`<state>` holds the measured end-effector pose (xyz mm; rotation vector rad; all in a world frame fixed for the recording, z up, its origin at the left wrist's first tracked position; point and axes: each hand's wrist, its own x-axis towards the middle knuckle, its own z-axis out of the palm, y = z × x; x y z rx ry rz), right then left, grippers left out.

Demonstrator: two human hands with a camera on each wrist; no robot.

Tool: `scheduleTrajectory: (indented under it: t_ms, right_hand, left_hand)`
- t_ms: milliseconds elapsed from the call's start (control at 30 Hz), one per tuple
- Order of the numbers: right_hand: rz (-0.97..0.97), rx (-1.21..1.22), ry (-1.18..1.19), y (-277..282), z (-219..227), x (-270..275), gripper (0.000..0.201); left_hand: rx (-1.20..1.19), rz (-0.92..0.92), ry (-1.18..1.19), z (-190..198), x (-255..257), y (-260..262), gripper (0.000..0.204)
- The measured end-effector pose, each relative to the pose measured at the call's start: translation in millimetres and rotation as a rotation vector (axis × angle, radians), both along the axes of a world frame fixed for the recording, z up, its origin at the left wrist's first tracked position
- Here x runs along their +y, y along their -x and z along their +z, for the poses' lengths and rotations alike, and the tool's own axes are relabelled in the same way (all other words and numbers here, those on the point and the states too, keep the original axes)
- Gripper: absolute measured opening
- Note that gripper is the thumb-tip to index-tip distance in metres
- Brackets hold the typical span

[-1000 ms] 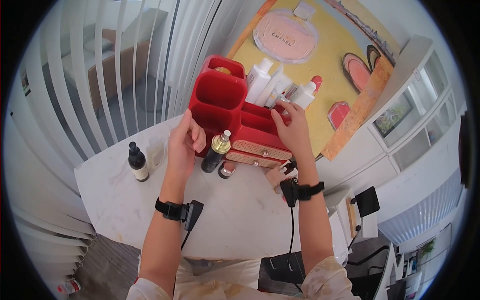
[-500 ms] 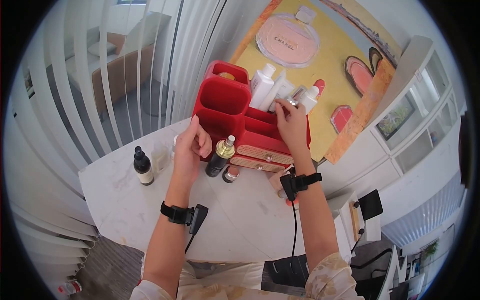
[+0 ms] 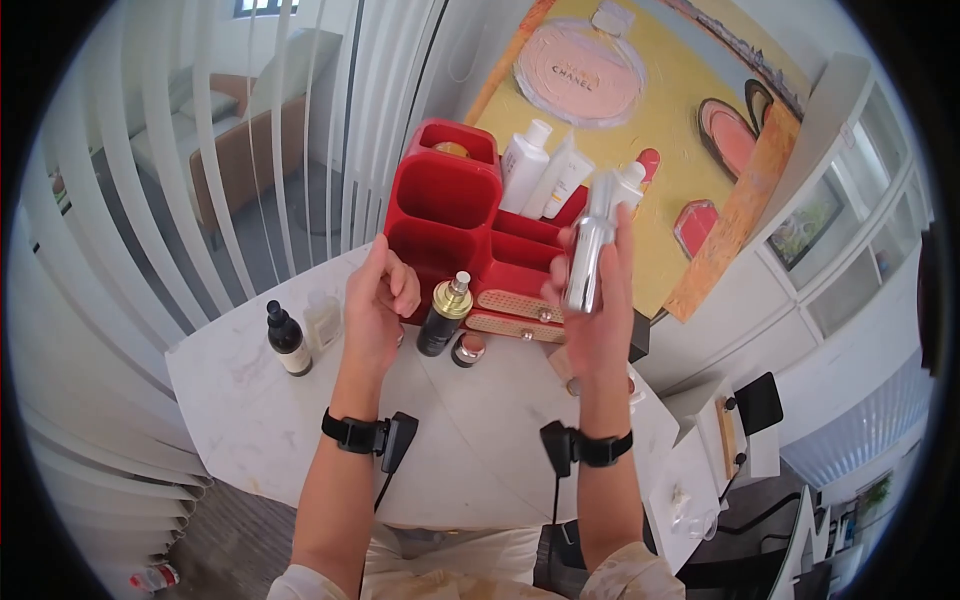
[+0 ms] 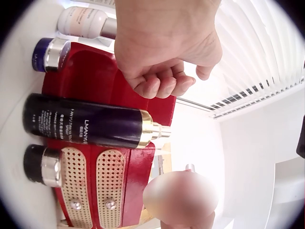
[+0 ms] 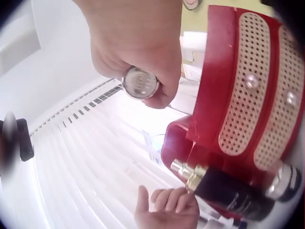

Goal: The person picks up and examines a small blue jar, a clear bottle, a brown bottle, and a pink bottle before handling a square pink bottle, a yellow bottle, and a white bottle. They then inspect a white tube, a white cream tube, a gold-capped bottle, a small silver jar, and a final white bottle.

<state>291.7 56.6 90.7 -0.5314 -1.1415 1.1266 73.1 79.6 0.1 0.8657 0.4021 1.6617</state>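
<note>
My right hand (image 3: 603, 335) holds a shiny silver bottle (image 3: 590, 265) upright in front of the red organizer (image 3: 483, 265). In the right wrist view the round base of the silver bottle (image 5: 140, 84) shows below the curled fingers. My left hand (image 3: 374, 310) hovers at the organizer's left front with its fingers loosely curled and nothing in them. Close beside it stands a dark spray bottle (image 3: 438, 325) with a gold collar. A small black jar (image 3: 467, 350) with a shiny lid sits right of that bottle, before the woven drawer fronts (image 4: 76, 183).
White bottles (image 3: 524, 168) and a white tube (image 3: 560, 182) stand in the organizer's back compartments. A dark bottle (image 3: 288, 340) and a clear bottle (image 3: 322, 322) are at the left of the marble table (image 3: 470, 455). A painting (image 3: 640, 110) leans behind; blinds (image 3: 215, 200) hang at left.
My right hand has lifted the silver bottle out of the organizer's back right and brought it nearer, turning the palm toward me. The left hand has hardly moved.
</note>
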Motion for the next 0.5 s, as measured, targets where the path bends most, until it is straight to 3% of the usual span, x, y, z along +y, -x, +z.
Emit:
scheduleTrajectory:
  t_ms: [133, 233, 500]
  right_hand:
    - [0.284, 0.207, 0.158, -4.7, -34.0, -18.0, 0.055]
    - [0.482, 0.187, 0.128, -14.4, -58.9, -18.7, 0.060]
    - [0.438, 0.031, 0.157, -20.4, -97.7, -28.5, 0.077]
  left_hand:
    - [-0.014, 0.001, -0.004, -2.2, 0.9, 0.4, 0.051]
    - [-0.001, 0.012, -0.016, -1.0, 1.5, -0.1, 0.052]
    - [0.065, 0.043, -0.063, 12.2, -7.9, 1.3, 0.054]
